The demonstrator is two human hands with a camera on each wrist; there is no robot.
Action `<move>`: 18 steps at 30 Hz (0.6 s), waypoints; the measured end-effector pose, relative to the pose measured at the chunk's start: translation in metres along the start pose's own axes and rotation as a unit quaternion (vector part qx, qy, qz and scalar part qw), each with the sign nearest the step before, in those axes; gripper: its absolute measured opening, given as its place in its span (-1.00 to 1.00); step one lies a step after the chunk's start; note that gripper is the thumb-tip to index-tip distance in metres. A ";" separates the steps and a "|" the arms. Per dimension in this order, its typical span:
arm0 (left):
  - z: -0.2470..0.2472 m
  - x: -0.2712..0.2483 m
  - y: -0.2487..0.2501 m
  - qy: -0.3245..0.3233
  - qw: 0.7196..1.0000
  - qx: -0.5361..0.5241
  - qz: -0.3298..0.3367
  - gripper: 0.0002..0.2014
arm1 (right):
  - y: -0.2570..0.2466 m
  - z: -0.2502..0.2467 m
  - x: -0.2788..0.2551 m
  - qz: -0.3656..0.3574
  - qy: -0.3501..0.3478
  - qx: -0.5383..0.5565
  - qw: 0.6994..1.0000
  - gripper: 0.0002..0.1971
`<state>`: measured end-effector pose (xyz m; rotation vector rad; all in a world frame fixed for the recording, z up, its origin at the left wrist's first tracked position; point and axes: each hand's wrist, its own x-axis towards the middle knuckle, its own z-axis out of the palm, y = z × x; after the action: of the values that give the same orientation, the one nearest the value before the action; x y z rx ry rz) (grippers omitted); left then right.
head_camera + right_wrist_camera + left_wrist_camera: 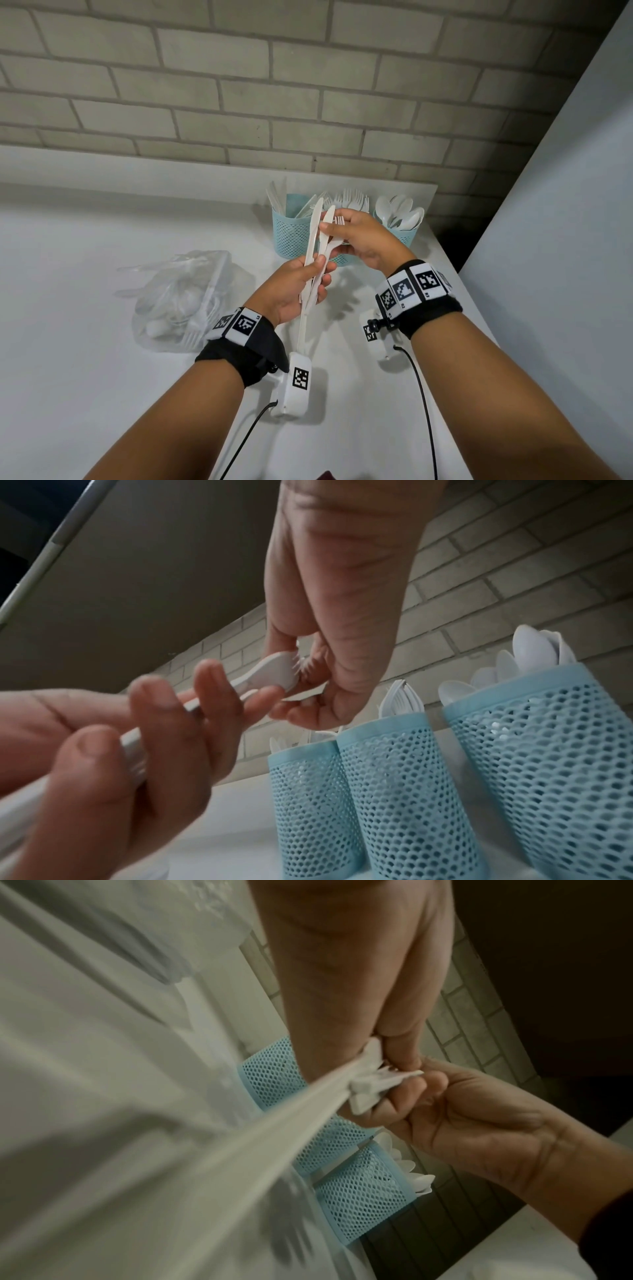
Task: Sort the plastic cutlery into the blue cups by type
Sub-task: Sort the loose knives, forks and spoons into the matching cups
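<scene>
From overhead, the left hand (294,291) clamps a fan of white plastic knives (313,240) by their handles just before the three blue cups (291,233), while the right hand (363,240) pinches a fork (339,220) among their blades. At the left wrist, thumb and fingers pinch together on the bundle's tip. The right wrist shows light, stiff, slick cutlery; I'd grip handles.

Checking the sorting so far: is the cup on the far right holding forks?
No, the rightmost blue cup holds spoons.
</scene>
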<state>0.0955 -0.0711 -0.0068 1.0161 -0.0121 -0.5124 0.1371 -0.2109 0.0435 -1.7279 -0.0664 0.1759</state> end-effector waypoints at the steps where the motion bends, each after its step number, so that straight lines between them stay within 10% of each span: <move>1: 0.000 0.000 0.000 -0.005 1.000 0.003 -0.001 -0.81 | -0.001 -0.001 0.001 0.000 0.006 0.006 1.000 -0.92; 18: 0.001 -0.004 0.001 -0.054 0.997 0.045 -0.018 -0.79 | -0.015 -0.013 0.008 0.032 0.032 0.006 0.999 -0.96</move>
<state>0.0919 -0.0701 -0.0043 1.0766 -0.1144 -0.6049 0.1474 -0.2195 0.0595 -1.7243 0.0374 0.1688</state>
